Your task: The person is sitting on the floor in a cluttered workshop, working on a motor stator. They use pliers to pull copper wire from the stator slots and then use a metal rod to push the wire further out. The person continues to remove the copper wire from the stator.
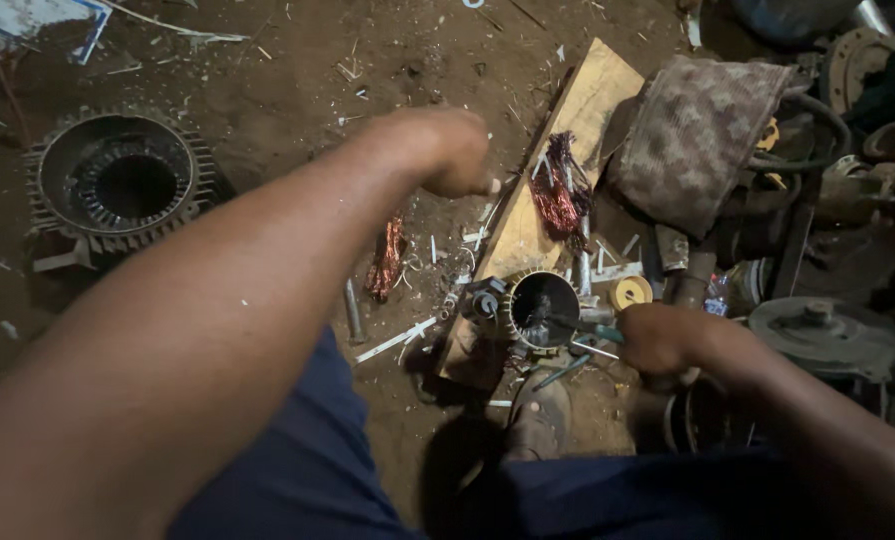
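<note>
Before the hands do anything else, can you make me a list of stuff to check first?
1. Right hand has a firm hold on the green-handled pliers: ok, its fingers are closed around the handles.
2. Plier tips are inside the small motor shell: ok, they reach into its opening.
3. Small motor shell rests steady on the wooden plank: cannot tell, its base is hidden.
4. Left hand is away from the plier tips: ok, it is a fist out over the dirt floor.
5. Left hand is holding something: cannot tell, the fist hides it.
6. Copper wire bundle lies off to the side: ok, farther up the plank.
</note>
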`<state>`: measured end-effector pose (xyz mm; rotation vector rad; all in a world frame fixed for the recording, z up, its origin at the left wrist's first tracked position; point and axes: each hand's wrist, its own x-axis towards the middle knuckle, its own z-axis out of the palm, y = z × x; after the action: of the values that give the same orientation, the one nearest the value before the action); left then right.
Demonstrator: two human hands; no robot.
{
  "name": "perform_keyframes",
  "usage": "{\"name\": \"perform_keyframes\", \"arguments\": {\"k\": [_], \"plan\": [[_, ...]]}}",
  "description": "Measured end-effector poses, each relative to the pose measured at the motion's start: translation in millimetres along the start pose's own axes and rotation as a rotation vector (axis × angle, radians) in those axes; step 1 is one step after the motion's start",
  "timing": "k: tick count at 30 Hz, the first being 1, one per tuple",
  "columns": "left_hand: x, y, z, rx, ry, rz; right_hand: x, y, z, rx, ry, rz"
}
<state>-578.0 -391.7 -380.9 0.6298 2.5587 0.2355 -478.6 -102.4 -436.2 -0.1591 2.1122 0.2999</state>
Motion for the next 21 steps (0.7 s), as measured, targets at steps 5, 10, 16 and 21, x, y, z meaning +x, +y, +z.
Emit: {"name": "perform_keyframes", "arguments": {"k": [5,10,16,21], "plan": [[-2,12,0,-0.043,-0.021,-0.007,4,-7,-9,0.238,-0.017,0.03],[-4,11,-1,-0.086,0.011,-0.064,1,-15,-24,0.123,-0.014,0.006],[-10,6,-6,-0.068,-0.002,-0.045,2,-23,-30,0.106,-0.039,-0.049],[-12,6,-6,-0.108,0.016,-0.057,4,-25,-32,0.133,-0.037,0.003]]}}
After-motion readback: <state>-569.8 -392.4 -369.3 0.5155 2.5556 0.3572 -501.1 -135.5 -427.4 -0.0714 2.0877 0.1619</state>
